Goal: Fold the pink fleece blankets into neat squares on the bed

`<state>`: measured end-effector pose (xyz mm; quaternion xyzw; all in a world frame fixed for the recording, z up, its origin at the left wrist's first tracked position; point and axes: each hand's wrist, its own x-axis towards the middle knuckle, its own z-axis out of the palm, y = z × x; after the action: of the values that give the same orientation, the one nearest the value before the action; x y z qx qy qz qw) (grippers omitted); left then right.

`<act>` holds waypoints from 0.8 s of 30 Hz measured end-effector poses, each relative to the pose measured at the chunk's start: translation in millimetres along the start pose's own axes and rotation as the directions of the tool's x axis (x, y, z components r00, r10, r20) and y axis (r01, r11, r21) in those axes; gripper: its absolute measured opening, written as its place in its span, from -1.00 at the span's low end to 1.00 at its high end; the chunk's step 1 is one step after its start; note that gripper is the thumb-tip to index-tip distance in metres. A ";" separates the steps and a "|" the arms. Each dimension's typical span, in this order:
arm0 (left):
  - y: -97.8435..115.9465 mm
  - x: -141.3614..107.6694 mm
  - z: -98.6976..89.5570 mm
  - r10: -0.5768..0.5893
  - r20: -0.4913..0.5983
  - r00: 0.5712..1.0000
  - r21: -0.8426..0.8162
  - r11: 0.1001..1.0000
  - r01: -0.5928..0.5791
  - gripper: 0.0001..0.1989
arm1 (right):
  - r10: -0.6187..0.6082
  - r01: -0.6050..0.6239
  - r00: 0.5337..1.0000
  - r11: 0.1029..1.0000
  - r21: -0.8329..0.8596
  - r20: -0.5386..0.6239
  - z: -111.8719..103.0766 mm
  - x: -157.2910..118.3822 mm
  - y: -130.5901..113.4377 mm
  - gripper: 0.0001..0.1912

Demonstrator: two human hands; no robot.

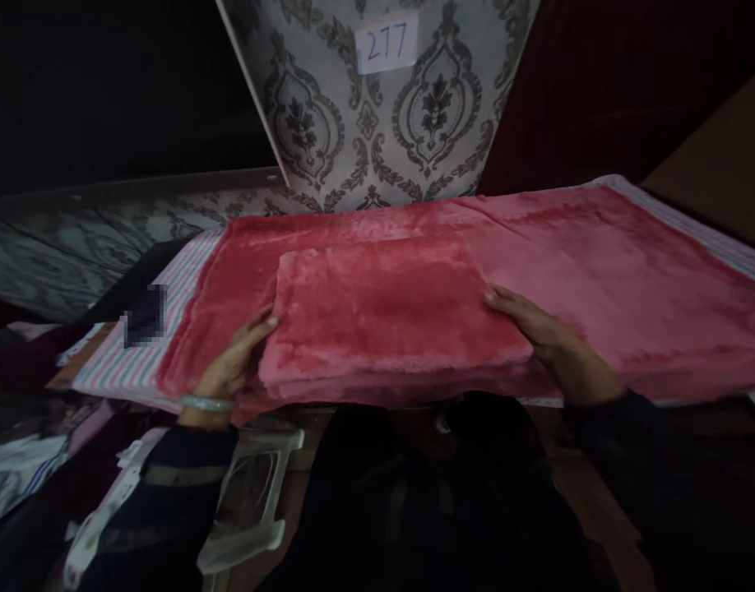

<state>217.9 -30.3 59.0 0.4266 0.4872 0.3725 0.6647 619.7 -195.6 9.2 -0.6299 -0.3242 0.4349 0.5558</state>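
Observation:
A folded pinkish-red plush blanket [383, 304] lies in a thick rectangular stack in front of me. My left hand [238, 353], with a pale green bangle at the wrist, is against its left side, thumb near the top edge. On the opposite side, my right hand [538, 329] grips the right edge, fingertips on top. Both hands hold the stack between them; some fingers are hidden at its sides. Under it a larger spread of the same pink plush fabric [599, 279] covers the surface.
A striped cloth [124, 362] shows beneath the plush at the left and right ends. A small dark pixelated item [146, 315] sits on it. Patterned wallpaper [371, 123] with a paper marked 277 is behind. A pale plastic frame [254, 493] stands below the front edge.

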 end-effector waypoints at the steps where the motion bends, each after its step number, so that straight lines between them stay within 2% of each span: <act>1: -7.0 -9.3 -2.4 0.024 -0.001 1.000 0.027 0.999 -0.024 -0.48 | 0.008 -0.008 1.000 1.000 0.021 0.014 1.8 -11.1 1.1 -0.48; 4: -26.9 -26.6 -1.9 0.165 -0.023 0.986 0.126 0.979 -0.161 -0.39 | -0.012 0.010 1.000 0.995 0.096 0.017 13.6 -35.9 1.4 -0.40; 6: -35.8 -29.3 0.6 0.312 -0.030 0.950 0.214 0.930 -0.298 -0.38 | -0.059 0.059 0.998 0.996 0.073 -0.008 20.5 -42.6 2.0 -0.35; 8: -40.7 -27.8 1.1 0.408 -0.020 0.913 0.290 0.876 -0.385 -0.39 | -0.100 0.101 0.993 0.995 0.018 -0.058 22.4 -42.7 5.5 -0.31; 11: -44.3 -24.6 -3.0 0.403 -0.010 0.915 0.351 0.859 -0.374 -0.39 | -0.084 0.085 0.992 0.996 -0.001 -0.099 17.0 -37.8 15.8 -0.30; 15: -44.8 -26.5 -12.2 0.361 -0.010 0.933 0.366 0.869 -0.332 -0.41 | -0.003 0.004 1.000 0.998 0.060 -0.024 4.4 -35.9 28.2 -0.36; 17: -39.8 -29.4 -16.7 0.357 -0.039 0.933 0.378 0.870 -0.317 -0.38 | -0.017 0.015 0.996 1.000 -0.019 -0.089 -3.2 -37.1 28.8 -0.36; 19: -30.2 -31.6 -17.7 0.378 -0.103 0.920 0.422 0.854 -0.304 -0.38 | -0.109 0.072 0.976 0.979 -0.190 -0.190 -8.7 -38.2 23.0 -0.35; 21: -17.1 -31.0 -10.5 0.462 -0.103 0.881 0.496 0.792 -0.357 -0.42 | -0.294 0.191 0.931 0.898 -0.397 -0.216 -6.3 -36.9 8.5 -0.35; 22: -9.6 -28.7 -2.7 0.513 -0.053 0.857 0.526 0.744 -0.412 -0.43 | -0.396 0.266 0.901 0.827 -0.495 -0.177 -0.4 -34.2 -2.4 -0.36; 24: 7.1 -17.8 21.1 0.581 0.128 0.804 0.528 0.646 -0.551 -0.43 | -0.534 0.412 0.846 0.649 -0.639 0.003 21.0 -22.7 -30.4 -0.37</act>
<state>233.2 -48.2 74.8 0.7165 0.4313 0.4192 0.3534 593.6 -201.8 43.2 -0.7062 -0.5483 0.0830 0.4401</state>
